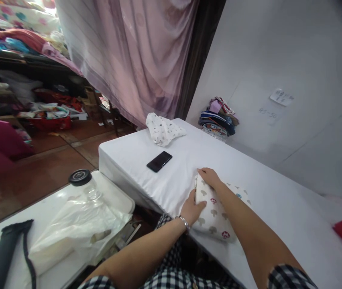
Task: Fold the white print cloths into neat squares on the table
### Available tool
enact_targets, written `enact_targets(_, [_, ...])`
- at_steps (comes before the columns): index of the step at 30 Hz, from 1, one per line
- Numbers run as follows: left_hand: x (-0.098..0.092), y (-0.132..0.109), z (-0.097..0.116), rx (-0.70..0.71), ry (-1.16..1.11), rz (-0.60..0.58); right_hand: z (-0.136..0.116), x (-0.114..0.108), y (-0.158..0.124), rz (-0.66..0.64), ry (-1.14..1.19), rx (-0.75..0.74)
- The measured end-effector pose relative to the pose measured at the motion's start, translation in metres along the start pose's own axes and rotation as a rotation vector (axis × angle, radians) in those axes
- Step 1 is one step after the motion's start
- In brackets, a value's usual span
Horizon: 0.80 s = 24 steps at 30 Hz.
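Head view shows the folded mushroom-print cloth [216, 218] at lower centre, near the front edge of the white tabletop [279, 208], with the left hand [192, 209] pinching its near side and the right hand [209, 177] spread flat on top; an uneven tug could likely loosen the folds or drag it off.

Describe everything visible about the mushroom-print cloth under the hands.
The mushroom-print cloth is soft white fabric, folded into a thick rectangular bundle, printed with grey, red and blue mushrooms. It lies flat near the front edge of the white-covered table. The left hand touches its left edge; the right hand rests on its far corner.
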State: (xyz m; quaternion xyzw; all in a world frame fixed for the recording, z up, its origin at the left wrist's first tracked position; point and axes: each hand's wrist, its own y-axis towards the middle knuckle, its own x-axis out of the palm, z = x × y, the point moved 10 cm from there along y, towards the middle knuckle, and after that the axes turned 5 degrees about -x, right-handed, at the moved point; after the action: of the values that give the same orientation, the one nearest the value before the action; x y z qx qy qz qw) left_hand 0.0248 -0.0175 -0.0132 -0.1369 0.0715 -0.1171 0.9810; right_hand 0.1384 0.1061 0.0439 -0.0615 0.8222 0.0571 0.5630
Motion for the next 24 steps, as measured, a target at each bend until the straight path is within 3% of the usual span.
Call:
enact_targets(9, [0.002,-0.004,0.001,-0.010,0.070,-0.010,0.010,0.017,0.005,-0.007,-0.115,0.100])
enact_targets(16, [0.004,0.003,-0.012,-0.054,-0.028,-0.012,0.002,0.006,-0.001,0.028,-0.036,0.048])
enact_targets(20, [0.005,0.006,-0.019,-0.116,-0.130,-0.037,0.001,-0.016,-0.024,0.145,0.001,-0.003])
enact_targets(24, [0.007,0.008,-0.021,-0.192,-0.244,-0.069,0.011,-0.035,-0.072,0.284,0.045,-0.063])
